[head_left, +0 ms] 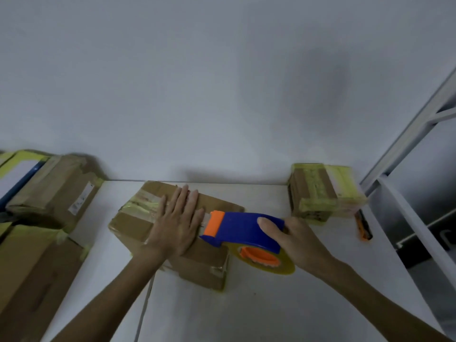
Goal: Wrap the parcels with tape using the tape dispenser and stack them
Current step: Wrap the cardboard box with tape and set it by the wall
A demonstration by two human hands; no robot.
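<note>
- Blue plastic with an orange front end: the tape dispenser (pixel 244 229) sits in the right hand (pixel 293 239), thumb laid over the blue body and the other fingers curled round its back.
- Its orange end touches the top of the brown cardboard parcel (pixel 197 265), just beside the left hand (pixel 176 218).
- The left hand lies flat, fingers straight and close together, pressing on the parcel's top across a band of yellowish tape.
- One tape roll (pixel 269 261), yellowish with an orange hub, hangs under the dispenser, below the right thumb and off the parcel's edge, over the white table (pixel 246 304).
- Parcels counted: one under the hands; one small taped parcel (pixel 318 193) beyond the right hand, apart from it; three cardboard boxes (pixel 56 191) out past the left hand, partly cut by the frame edge.
- One orange-and-black cutter (pixel 364 227) lies on the table further out from the right hand, near the small parcel.
- A white metal shelf frame (pixel 407 149) rises beyond that; a plain wall stands behind the table.
</note>
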